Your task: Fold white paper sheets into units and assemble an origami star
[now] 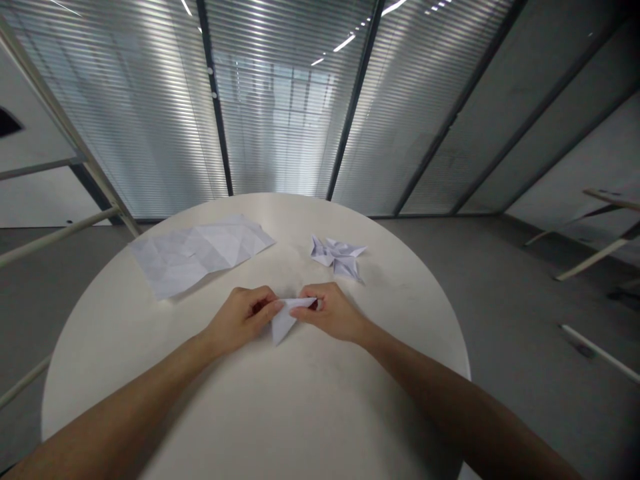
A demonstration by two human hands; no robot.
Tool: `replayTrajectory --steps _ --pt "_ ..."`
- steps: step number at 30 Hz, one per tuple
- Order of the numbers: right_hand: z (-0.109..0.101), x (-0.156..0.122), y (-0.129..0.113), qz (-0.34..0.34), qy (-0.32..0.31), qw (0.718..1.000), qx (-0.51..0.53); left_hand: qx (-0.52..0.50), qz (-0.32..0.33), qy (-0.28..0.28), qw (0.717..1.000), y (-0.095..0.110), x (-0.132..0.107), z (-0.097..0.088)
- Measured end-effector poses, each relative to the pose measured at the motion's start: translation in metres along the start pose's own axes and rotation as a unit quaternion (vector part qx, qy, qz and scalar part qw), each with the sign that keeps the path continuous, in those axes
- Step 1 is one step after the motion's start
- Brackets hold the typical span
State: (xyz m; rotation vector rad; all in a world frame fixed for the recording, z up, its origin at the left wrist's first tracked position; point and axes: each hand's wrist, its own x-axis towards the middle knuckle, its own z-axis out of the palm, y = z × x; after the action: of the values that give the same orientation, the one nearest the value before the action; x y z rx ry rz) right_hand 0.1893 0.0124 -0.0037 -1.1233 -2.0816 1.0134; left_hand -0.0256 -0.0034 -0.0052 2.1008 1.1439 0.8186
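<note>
A small folded piece of white paper (284, 325) is held between both hands just above the round table, one pointed corner hanging toward me. My left hand (246, 313) pinches its left top edge between thumb and fingers. On the other side, my right hand (333, 311) grips the right part, its thumb lying across the front of the fold. Fingers behind the paper are partly hidden. Beyond my right hand lies a folded paper shape with several points (337, 255). A large creased sheet of paper (200, 253) rests farther to the left.
The round white table (280, 413) carries all the paper. Light metal frame bars (60, 235) stand at its left. Glass panels with blinds (285, 120) rise behind it. Another table's wooden legs (595, 259) show at the far right.
</note>
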Motion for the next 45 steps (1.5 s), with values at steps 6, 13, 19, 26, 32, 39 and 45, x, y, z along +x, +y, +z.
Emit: replayTrajectory --steps 6,13,19,26,32,39,45 --pt "0.014 0.004 0.000 0.023 0.007 0.975 0.220 -0.102 -0.036 0.047 0.993 0.002 0.001 0.003" --pt "0.030 0.000 0.002 0.015 -0.058 0.985 0.161 -0.164 -0.060 0.074 0.982 0.000 -0.001 0.008" --pt "0.023 -0.001 -0.003 -0.005 -0.079 0.997 0.027 -0.134 -0.034 0.034 0.990 0.000 -0.001 0.008" --pt "0.029 -0.006 -0.008 0.022 -0.101 0.990 0.091 -0.146 -0.050 0.091 0.984 0.005 -0.004 0.007" --pt "0.028 -0.008 -0.011 0.015 -0.086 0.993 0.080 -0.175 -0.055 0.088 0.979 0.002 -0.003 0.006" --pt "0.027 -0.007 -0.012 0.032 -0.078 0.993 0.080 -0.211 -0.052 0.101 0.971 0.003 0.001 0.005" --pt "0.030 -0.002 -0.009 -0.002 0.008 0.980 0.200 -0.259 -0.061 0.079 0.961 0.000 0.000 0.008"
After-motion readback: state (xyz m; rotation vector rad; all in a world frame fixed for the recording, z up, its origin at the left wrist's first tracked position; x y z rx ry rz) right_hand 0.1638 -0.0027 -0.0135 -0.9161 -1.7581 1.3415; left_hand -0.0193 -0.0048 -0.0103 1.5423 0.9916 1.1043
